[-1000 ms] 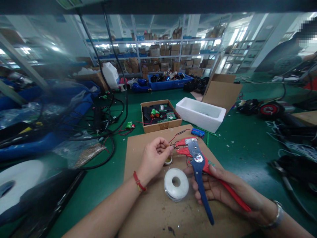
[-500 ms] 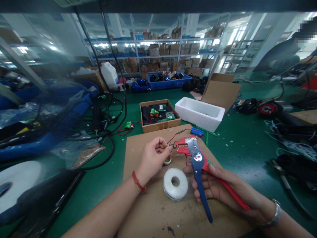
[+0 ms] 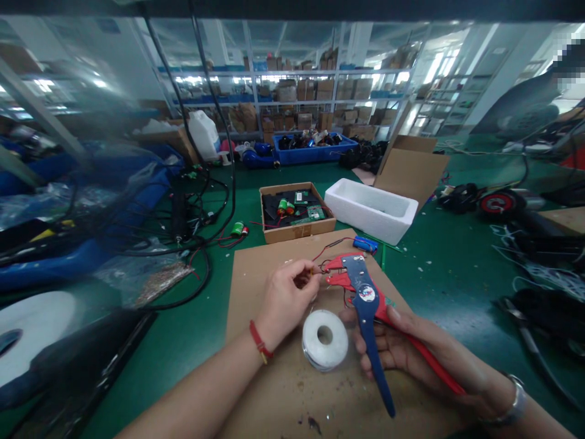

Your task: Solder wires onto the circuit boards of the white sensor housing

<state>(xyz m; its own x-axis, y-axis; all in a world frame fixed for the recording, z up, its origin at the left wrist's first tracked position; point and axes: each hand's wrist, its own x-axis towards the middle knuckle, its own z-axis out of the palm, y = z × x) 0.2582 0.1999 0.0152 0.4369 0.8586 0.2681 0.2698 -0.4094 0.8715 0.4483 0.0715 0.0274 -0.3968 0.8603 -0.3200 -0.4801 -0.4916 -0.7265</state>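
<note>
My left hand is closed in a pinch on the end of a thin wire, just left of the tool's jaws. A red and blue wire stripper lies in my right hand, its handles spread and its red jaws apart beside the wire. Thin red and black leads run up to a blue battery pack at the back edge of the cardboard sheet. A white spool sits on the cardboard between my hands.
Behind the cardboard are a shallow box of circuit boards and a white foam box. Black cables and a plastic bag lie left. At the far right is a person's grey sleeve.
My left hand has turned slightly, and its fingers now cover the small round thing that showed beneath them. The stripper has barely shifted in my right hand.
</note>
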